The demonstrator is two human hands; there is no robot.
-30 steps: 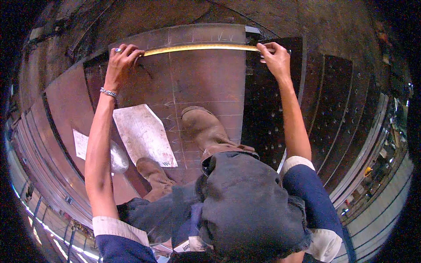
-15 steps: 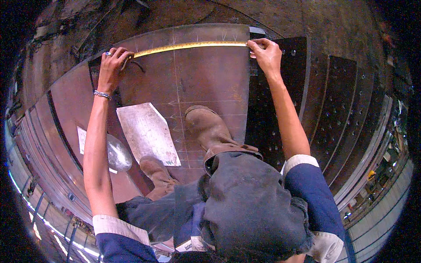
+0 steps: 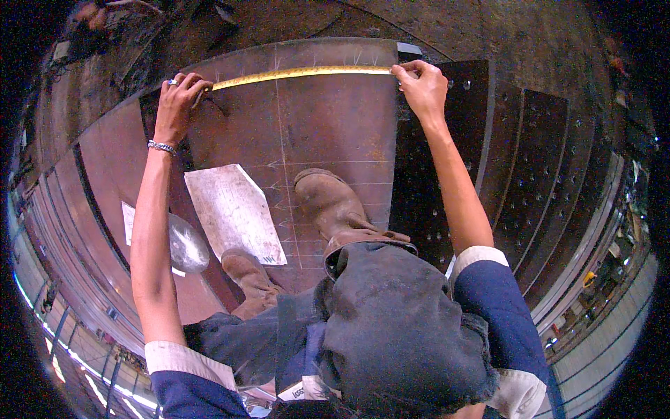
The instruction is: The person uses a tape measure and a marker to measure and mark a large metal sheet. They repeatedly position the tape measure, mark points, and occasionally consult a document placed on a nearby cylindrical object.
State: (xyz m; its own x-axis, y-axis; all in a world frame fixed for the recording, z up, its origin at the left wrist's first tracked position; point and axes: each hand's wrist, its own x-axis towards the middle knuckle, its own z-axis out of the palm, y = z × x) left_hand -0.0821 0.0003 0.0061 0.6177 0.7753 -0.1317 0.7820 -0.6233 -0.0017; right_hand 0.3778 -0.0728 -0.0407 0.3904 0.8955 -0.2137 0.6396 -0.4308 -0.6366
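Note:
A yellow tape measure is stretched across the far part of a reddish-brown steel plate. My left hand grips its left end, with a ring on one finger; the case, if there, is mostly hidden by the fingers. At the plate's right edge, my right hand pinches the tape's other end between thumb and fingers. Thin pale lines and arrow-like marks run over the plate, some just beyond the tape and several nearer my boots.
My brown boots stand on the plate. Beside them lie a scuffed white sheet and a shiny rounded object. Dark plates with rows of holes lie to the right, long steel pieces to the left. Brown ground stretches beyond.
Both hands have shifted very slightly left, the tape still stretched between them. At the far upper left, something blurred, possibly part of a person, has come into view.

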